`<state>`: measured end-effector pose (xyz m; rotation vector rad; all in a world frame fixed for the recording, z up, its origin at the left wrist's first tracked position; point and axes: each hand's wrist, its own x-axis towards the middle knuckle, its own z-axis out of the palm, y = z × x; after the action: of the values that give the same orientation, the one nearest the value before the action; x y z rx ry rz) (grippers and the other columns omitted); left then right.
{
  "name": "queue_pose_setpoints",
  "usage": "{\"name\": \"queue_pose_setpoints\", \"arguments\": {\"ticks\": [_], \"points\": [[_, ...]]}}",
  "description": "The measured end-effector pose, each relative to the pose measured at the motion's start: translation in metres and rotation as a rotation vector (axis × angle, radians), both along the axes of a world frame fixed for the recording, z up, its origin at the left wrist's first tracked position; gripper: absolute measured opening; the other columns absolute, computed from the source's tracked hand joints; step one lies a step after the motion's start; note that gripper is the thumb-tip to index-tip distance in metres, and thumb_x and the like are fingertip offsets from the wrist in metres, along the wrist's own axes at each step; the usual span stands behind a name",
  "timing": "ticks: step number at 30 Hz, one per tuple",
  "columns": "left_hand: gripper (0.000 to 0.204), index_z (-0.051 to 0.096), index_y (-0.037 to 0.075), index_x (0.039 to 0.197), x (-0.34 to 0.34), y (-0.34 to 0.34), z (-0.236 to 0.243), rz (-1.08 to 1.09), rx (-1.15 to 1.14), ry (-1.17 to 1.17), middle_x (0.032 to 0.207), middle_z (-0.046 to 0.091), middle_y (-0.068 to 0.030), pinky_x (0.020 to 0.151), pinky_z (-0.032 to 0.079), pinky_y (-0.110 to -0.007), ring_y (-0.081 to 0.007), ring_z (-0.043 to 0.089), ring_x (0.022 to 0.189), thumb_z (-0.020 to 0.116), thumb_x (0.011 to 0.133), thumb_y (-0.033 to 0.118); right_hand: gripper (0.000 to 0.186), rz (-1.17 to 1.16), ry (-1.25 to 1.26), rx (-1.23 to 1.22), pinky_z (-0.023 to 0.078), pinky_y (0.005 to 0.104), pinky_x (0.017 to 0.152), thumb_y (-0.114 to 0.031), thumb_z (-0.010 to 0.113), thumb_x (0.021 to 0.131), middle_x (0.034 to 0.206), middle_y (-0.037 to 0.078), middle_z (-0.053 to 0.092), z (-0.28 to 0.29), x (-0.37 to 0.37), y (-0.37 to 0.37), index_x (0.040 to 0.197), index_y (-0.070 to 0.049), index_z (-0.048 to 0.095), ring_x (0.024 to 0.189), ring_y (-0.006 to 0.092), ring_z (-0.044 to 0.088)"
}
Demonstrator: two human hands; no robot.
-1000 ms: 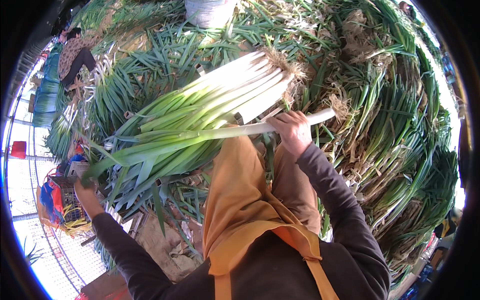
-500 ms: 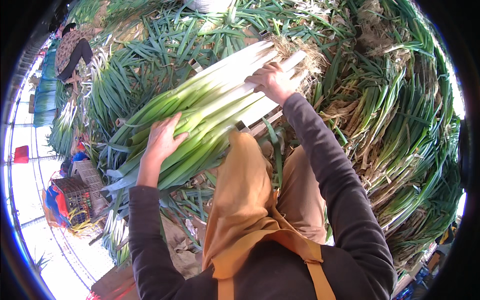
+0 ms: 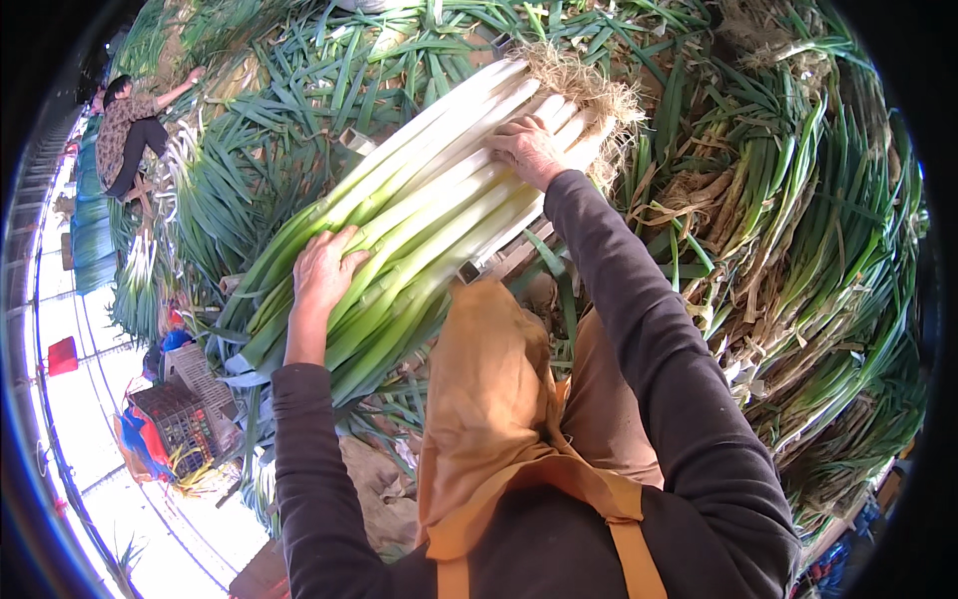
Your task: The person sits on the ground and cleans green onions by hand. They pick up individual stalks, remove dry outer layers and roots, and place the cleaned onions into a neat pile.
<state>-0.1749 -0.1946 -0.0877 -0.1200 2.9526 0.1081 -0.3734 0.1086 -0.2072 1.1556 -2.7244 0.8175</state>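
Note:
A large bundle of leeks (image 3: 414, 200), white stalks and shaggy roots toward the upper right, green leaves toward the lower left, lies across a low wooden frame (image 3: 514, 258) in front of my knees. My left hand (image 3: 322, 268) rests on the green part, fingers curved over the leeks and thumb to the right. Higher up, my right hand (image 3: 527, 148) grips the white stalks just short of the roots, its fingers bent over them.
Loose leaves (image 3: 299, 90) surround the bundle; a heap of leeks (image 3: 798, 280) fills the right. A co-worker (image 3: 132, 130) sits at upper left among more leeks (image 3: 210, 200). Plastic crates (image 3: 180, 419), a red object (image 3: 62, 354) and blue stacked bundles (image 3: 95, 240) are at left.
My left hand has moved from beside the crates onto the bundle. The single leek my right hand held now lies among the others, with that hand higher. The co-worker's arm now reaches outward.

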Motion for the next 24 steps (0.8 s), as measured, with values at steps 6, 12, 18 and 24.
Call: {"name": "queue_pose_setpoints", "arguments": {"ticks": [6,12,18,24], "points": [[0.047,0.064,0.011,0.123,0.008,0.013,-0.002,0.061,-0.074,-0.148,0.108,0.065,-0.0176,0.091,0.047,-0.045,-0.0343,0.059,0.105,0.066,0.086,0.04,0.025,-0.07,-0.084,-0.103,0.035,0.0434,0.102,-0.023,0.071,0.08,0.105,0.001,0.067,-0.022,-0.004,0.0,0.105,-0.021,0.073,0.11,0.0245,0.056],[0.063,0.053,0.009,0.138,0.006,0.017,-0.005,0.112,0.042,-0.169,0.133,0.054,-0.0221,0.103,0.037,-0.048,-0.0361,0.049,0.123,0.065,0.086,0.044,0.022,-0.05,-0.046,-0.1,0.04,0.0421,0.098,-0.019,0.068,0.08,0.102,0.001,0.067,-0.021,-0.002,-0.001,0.102,-0.021,0.074,0.105,0.0233,0.058],[0.103,0.027,0.0,0.149,0.025,0.068,-0.022,-0.108,-0.213,-0.13,0.153,0.027,-0.024,0.114,0.015,-0.056,-0.0405,0.026,0.14,0.074,0.075,0.054,0.02,-0.07,0.04,-0.037,0.04,0.0428,0.097,-0.029,0.067,0.083,0.106,-0.003,0.065,-0.025,-0.003,0.003,0.102,-0.025,0.072,0.108,0.0219,0.056],[0.11,0.021,0.001,0.151,0.019,0.08,-0.009,-0.096,-0.271,-0.244,0.154,0.024,-0.0254,0.114,0.014,-0.057,-0.0394,0.023,0.141,0.077,0.071,0.051,0.025,-0.078,0.015,-0.005,0.034,0.0417,0.103,-0.032,0.068,0.082,0.108,-0.003,0.067,-0.017,-0.002,0.0,0.105,-0.023,0.072,0.108,0.0206,0.057]]}}
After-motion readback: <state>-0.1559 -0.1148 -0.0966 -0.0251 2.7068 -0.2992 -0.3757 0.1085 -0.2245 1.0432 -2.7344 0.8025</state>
